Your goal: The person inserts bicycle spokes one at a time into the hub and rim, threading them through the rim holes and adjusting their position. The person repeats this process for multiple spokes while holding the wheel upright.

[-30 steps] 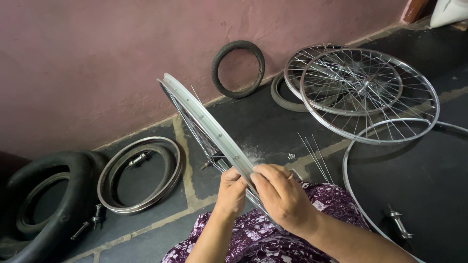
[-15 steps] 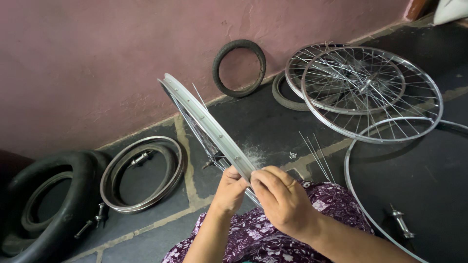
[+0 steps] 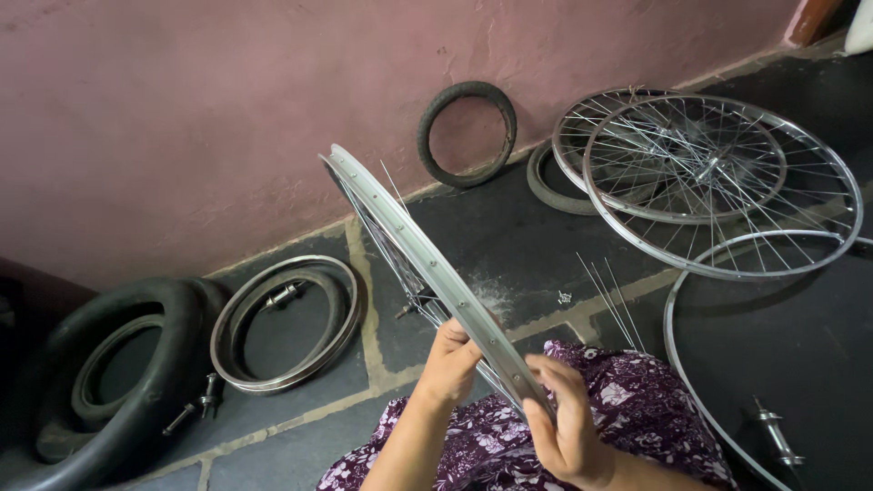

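Both hands are gripping one upright silver rim (image 3: pixel 414 241) over the lap: left hand (image 3: pixel 452 359) clasping its near left side, right hand (image 3: pixel 566 423) now lower, fingers spreading. Two spoked wheels (image 3: pixel 718 177) are lying far right; three black tyres (image 3: pixel 100 382) are sitting along the wall, with open floor between.

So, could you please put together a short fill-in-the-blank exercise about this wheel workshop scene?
1. Both hands, the left hand and the right hand, grip a bare silver bicycle ____ held on edge.
2. The small black tyre leans against the pink ____.
3. Two spoked wheels lie flat on the dark stone ____.
4. Loose thin metal ____ stand up beside the purple floral cloth.

Missing words: rim; wall; floor; spokes
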